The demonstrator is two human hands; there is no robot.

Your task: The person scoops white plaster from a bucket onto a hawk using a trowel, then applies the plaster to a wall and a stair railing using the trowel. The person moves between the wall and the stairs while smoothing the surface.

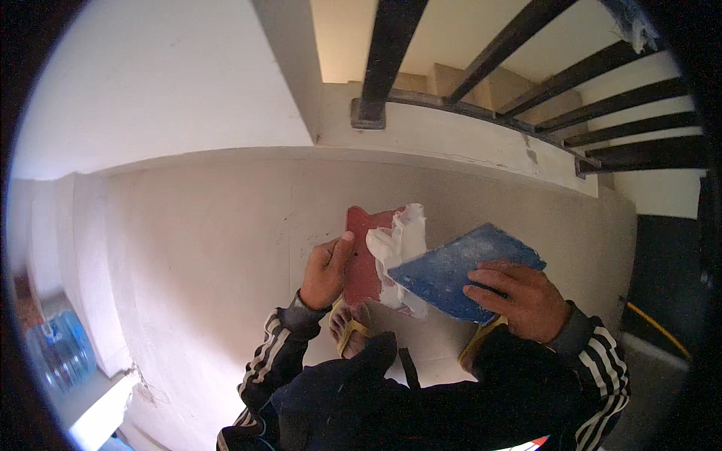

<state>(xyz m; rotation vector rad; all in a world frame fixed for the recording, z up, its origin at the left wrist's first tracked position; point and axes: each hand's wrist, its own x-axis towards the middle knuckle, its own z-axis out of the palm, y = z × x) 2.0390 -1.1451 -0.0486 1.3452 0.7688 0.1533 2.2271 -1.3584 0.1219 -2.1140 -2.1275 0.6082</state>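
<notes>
My left hand (326,272) grips a flat red plastic putty spreader (361,270) by its left edge, thumb on top. A thick smear of white putty (406,239) covers the right side of that spreader. In my right hand (530,299) is a blue plastic putty spreader (440,274), dusted with white residue, its fingers laid over the face and the thumb hidden beneath. The blue spreader's left corner reaches the putty-covered edge of the red one; whether they touch I cannot tell. Both are held in front of my body, above the floor.
Ahead to the right, a black metal railing (481,113) stands on a low white ledge (451,135). A white wall block (173,83) fills the far left. One large clear-blue water bottle (60,349) is at the left. Below are my yellow-strapped sandals (352,334) on the pale floor (203,248).
</notes>
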